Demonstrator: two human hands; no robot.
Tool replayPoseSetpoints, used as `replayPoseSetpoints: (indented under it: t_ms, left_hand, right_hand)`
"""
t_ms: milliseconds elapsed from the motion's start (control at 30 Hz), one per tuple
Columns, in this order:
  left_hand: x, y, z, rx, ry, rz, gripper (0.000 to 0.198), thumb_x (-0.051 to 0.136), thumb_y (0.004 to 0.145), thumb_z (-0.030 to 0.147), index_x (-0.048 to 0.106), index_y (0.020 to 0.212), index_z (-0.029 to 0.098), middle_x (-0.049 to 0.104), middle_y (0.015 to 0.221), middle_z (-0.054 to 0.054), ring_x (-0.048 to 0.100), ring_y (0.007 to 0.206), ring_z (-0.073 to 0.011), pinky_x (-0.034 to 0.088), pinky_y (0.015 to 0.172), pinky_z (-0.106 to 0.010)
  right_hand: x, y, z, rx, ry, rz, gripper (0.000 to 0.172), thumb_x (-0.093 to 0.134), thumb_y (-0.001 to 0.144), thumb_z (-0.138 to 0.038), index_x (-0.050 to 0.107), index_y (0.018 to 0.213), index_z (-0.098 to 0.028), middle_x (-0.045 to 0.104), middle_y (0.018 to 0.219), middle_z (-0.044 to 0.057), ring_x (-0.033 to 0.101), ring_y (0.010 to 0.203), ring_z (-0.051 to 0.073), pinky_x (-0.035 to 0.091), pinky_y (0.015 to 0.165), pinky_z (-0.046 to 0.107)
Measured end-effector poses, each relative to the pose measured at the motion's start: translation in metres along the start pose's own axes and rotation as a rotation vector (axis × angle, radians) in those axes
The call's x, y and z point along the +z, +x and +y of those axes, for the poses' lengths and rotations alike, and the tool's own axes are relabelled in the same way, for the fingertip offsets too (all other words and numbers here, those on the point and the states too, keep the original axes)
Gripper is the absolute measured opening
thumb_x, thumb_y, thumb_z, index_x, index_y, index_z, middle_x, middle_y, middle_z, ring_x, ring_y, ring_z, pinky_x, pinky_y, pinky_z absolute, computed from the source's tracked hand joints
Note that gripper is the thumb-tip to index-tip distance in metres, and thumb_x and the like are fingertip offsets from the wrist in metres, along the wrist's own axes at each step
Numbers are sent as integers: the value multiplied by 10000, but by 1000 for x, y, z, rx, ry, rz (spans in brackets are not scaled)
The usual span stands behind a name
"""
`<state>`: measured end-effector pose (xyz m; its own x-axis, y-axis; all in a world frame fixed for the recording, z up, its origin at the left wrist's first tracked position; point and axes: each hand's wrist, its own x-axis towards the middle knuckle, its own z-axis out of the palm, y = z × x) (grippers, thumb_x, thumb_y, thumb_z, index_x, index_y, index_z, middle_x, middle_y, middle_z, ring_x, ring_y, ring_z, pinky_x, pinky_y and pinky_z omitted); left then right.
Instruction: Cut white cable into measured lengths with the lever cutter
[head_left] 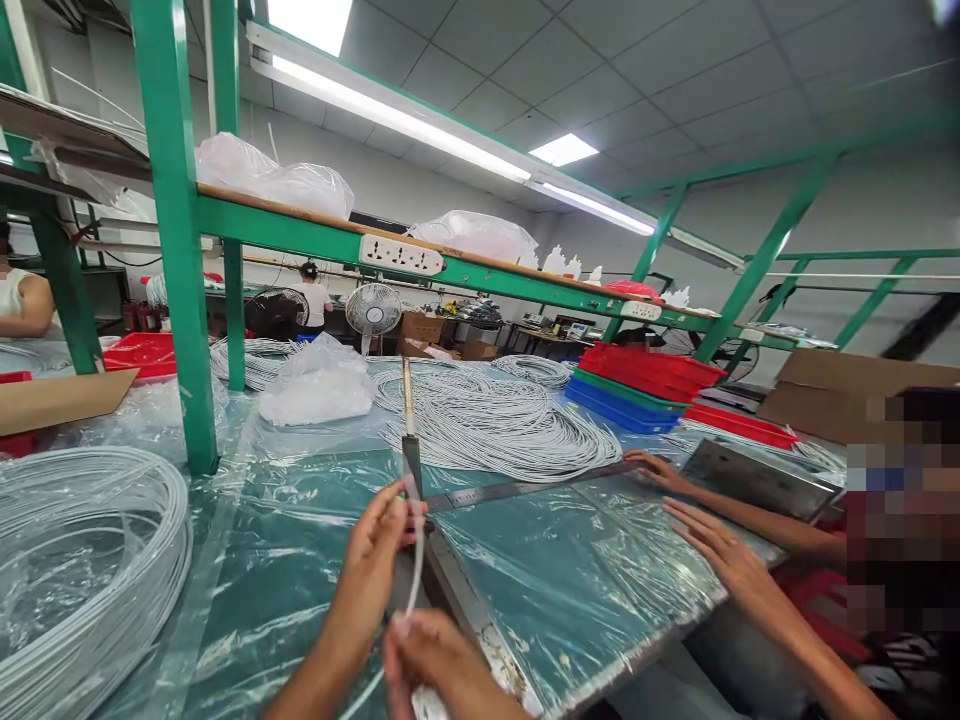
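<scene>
My left hand [379,555] pinches a thin white cable [417,560] near the upper end of a short stretch. My right hand [435,655] grips the same cable lower down, close to the table's front edge. The cable runs along a metal ruler strip [411,440] fixed on the plastic-covered green table [300,560]. A second metal ruler [525,488] lies across it to the right. A co-worker's two hands [705,540] rest flat on the plastic sheet at the right.
Coils of white cable lie at the left [82,560] and at the centre back [495,420]. A green frame post [180,300] stands on the table. Red and blue trays [637,385], cardboard [847,385] and a bag [315,385] sit behind. Other people work far back.
</scene>
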<state>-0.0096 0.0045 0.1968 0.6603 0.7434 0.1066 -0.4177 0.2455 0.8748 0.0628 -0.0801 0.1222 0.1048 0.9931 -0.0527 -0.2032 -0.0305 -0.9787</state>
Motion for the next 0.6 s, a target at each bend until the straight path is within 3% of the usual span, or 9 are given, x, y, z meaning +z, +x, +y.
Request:
replayPoseSetpoints:
  t_ms: [33, 100, 167, 233, 300, 400, 533, 600]
  left_hand:
    - [-4, -3, 0, -20, 169, -87, 608, 651, 680, 547, 557, 1184, 221, 638, 997, -65, 571, 937, -195, 421, 825, -281]
    - [-18, -10, 1, -76, 526, -259, 564, 625, 724, 481, 521, 1242, 284, 625, 1069, -59, 550, 978, -213, 397, 828, -290]
    - [-34, -18, 5, -155, 804, -383, 426, 602, 736, 424, 611, 1143, 297, 643, 1018, -59, 560, 925, -231, 396, 782, -296]
    - [-46, -23, 9, -200, 966, -403, 329, 604, 715, 368, 680, 1025, 289, 659, 929, -60, 572, 853, -242, 394, 733, -292]
    - [-52, -26, 10, -187, 1040, -365, 281, 600, 699, 321, 705, 956, 282, 663, 857, -53, 576, 805, -242, 381, 686, -276]
    - [-56, -25, 7, -133, 1095, -349, 226, 586, 700, 286, 718, 882, 272, 660, 779, -41, 572, 773, -237, 351, 658, -263]
    - [-64, -27, 7, -85, 1129, -327, 178, 603, 680, 269, 721, 814, 276, 653, 722, -24, 559, 723, -222, 327, 630, -250]
    - [-72, -28, 14, -83, 1160, -307, 161, 610, 665, 259, 723, 778, 277, 648, 689, -19, 553, 692, -217, 315, 613, -245]
  right_hand:
    - [-16, -5, -12, -50, 36, 152, 546, 500, 700, -705, 450, 600, -171, 396, 385, -68, 338, 316, 41, 233, 344, 158]
    - [-61, -19, -40, -157, 98, 488, 473, 576, 713, -616, 395, 622, -189, 320, 379, -103, 243, 320, 27, 205, 355, 149]
    - [-115, -39, -63, -227, 121, 701, 465, 656, 659, -556, 356, 628, -203, 274, 398, -116, 193, 330, 26, 182, 362, 152]
    - [-166, -61, -75, -241, 63, 879, 431, 665, 656, -496, 342, 618, -212, 244, 405, -113, 182, 328, 34, 192, 361, 164]
    - [-206, -82, -78, -228, 29, 960, 387, 614, 701, -455, 324, 600, -219, 218, 394, -104, 178, 315, 44, 196, 355, 175]
    - [-242, -107, -79, -202, -2, 1024, 329, 535, 764, -383, 319, 576, -220, 207, 378, -85, 192, 299, 54, 211, 349, 188]
    - [-264, -131, -84, -162, -68, 1090, 357, 447, 853, -346, 331, 534, -235, 214, 386, -67, 217, 305, 77, 251, 336, 233]
    - [-268, -138, -89, -109, -130, 1070, 347, 424, 894, -373, 421, 583, -220, 330, 439, -56, 302, 354, 78, 317, 376, 224]
